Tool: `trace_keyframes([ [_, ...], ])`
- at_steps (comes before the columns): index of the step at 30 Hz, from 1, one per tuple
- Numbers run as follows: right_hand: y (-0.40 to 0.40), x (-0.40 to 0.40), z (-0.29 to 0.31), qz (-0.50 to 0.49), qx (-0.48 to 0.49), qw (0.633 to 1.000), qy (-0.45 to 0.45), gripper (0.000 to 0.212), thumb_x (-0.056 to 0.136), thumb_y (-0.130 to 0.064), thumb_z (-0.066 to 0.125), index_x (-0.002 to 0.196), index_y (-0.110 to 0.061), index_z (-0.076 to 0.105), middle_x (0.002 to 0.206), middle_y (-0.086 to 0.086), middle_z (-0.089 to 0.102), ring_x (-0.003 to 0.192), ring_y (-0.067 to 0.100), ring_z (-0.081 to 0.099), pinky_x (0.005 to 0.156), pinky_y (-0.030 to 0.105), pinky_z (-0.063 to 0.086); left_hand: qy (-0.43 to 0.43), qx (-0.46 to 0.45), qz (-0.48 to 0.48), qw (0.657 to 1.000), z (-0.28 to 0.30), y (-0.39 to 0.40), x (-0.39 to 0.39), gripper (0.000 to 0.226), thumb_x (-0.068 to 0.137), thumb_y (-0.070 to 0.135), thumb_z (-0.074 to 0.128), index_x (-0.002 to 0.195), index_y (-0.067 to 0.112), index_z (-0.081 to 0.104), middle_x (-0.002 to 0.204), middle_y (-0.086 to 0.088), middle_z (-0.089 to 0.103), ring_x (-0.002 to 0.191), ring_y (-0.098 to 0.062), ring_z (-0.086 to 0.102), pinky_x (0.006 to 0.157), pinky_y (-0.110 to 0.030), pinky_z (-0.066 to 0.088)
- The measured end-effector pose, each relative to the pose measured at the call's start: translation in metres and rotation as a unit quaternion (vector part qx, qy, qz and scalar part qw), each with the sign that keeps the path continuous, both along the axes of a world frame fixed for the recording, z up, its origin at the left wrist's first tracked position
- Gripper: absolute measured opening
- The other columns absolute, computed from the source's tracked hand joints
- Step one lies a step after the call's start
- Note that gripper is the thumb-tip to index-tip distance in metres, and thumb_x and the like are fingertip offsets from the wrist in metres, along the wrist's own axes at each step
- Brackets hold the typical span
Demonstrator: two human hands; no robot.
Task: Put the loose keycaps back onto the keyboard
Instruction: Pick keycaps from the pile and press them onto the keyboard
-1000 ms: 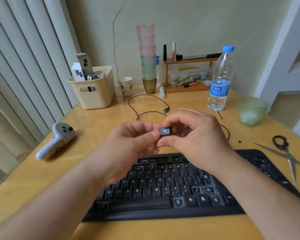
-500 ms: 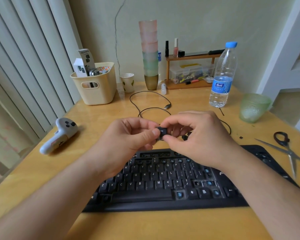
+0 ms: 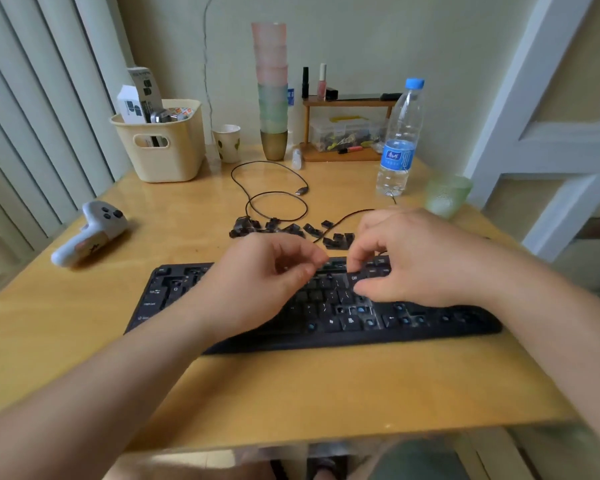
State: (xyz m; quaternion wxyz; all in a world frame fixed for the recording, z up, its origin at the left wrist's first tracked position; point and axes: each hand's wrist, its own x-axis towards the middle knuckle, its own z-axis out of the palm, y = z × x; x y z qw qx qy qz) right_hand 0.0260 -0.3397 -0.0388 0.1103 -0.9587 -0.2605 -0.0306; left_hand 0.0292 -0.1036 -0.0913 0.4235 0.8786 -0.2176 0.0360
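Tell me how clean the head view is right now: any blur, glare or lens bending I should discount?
Head view: motion blur smears both the left hand and right hand, and the keyboard legends are mostly unreadable; the loose keycaps look soft; the green cup is blurred too; soft window glare sheens the table near the basket; wide-angle bending curves the blinds and table edges.

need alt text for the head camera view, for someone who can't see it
A person's right hand pinches a Ctrl keycap over a black keyboard with several keys missing, while the left hand hovers beside it, fingers loosely curled. Loose keycaps lie in a pile on the wooden table behind the keyboard, near a black cable.
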Motion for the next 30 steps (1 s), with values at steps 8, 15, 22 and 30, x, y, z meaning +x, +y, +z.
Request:
trace_keyframes([
  [8, -0.016, -0.015, -0.013, -0.086, -0.017, 0.986, 0.140, 0.016, 0.076, -0.045, 0.086, 0.086, -0.041, 0.074, 0.093, -0.017, 0.066, 0.085, 0.001, 0.061, 0.077, 0.026, 0.054, -0.241, 0.181, -0.017, 0.953, -0.031, 0.001, -0.022, 0.021, 0.097, 0.025, 0.063, 0.110, 0.034, 0.077, 0.108, 0.014, 0.069, 0.104, -0.016, 0.055, 0.094, -0.036, 0.047],
  [15, -0.003, -0.005, -0.014, -0.090, 0.014, 0.970, 0.224, 0.012, 0.079, -0.024, 0.088, 0.082, -0.027, 0.077, 0.069, -0.012, 0.070, 0.055, -0.002, 0.056, 0.055, 0.016, 0.044, -0.309, 0.231, 0.029, 0.922, -0.039, 0.000, -0.028, 0.026, 0.097, 0.033, 0.054, 0.108, 0.033, 0.077, 0.106, 0.014, 0.072, 0.105, -0.020, 0.057, 0.083, -0.039, 0.046],
  [22, -0.005, -0.010, -0.011, -0.060, -0.073, 0.986, 0.134, 0.011, 0.087, -0.038, 0.080, 0.097, -0.036, 0.078, 0.072, -0.028, 0.069, 0.074, -0.013, 0.060, 0.057, 0.006, 0.041, -0.330, 0.229, -0.003, 0.916, -0.044, -0.010, -0.037, 0.026, 0.097, 0.034, 0.055, 0.109, 0.031, 0.077, 0.105, 0.011, 0.071, 0.099, -0.023, 0.058, 0.081, -0.040, 0.046],
  [30, -0.004, -0.013, -0.019, -0.031, -0.126, 0.988, 0.087, 0.011, 0.089, -0.044, 0.074, 0.096, -0.036, 0.071, 0.081, -0.019, 0.069, 0.076, -0.001, 0.061, 0.067, 0.018, 0.049, -0.330, 0.220, -0.017, 0.918, -0.047, -0.014, -0.039, 0.028, 0.098, 0.037, 0.053, 0.113, 0.030, 0.076, 0.105, 0.009, 0.068, 0.096, -0.023, 0.058, 0.080, -0.040, 0.046],
])
